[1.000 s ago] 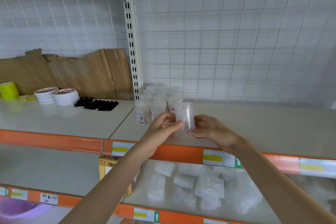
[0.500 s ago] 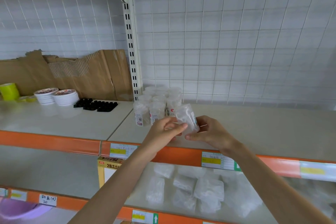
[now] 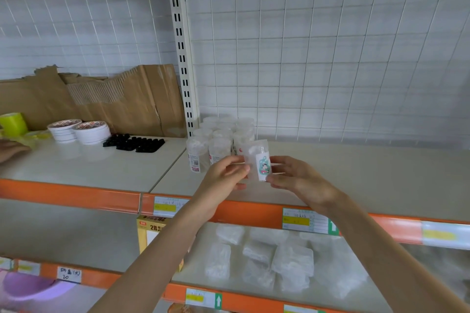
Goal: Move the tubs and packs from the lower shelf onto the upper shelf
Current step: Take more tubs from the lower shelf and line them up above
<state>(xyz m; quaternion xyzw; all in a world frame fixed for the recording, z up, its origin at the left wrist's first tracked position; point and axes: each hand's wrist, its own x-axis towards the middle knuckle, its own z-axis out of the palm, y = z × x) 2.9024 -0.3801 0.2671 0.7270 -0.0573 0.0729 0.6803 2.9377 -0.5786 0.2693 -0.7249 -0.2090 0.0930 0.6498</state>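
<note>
Both our left hand (image 3: 223,175) and right hand (image 3: 295,176) pinch the clear round plastic tub (image 3: 256,160) mid-frame; we should set it upright beside the cluster of clear tubs (image 3: 218,137).

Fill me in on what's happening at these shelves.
A person is restocking. Their left hand and right hand together hold one clear tub upright over the front of the upper shelf, just in front of a cluster of tubs already standing there. Several packs lie on the lower shelf, not yet moved.
</note>
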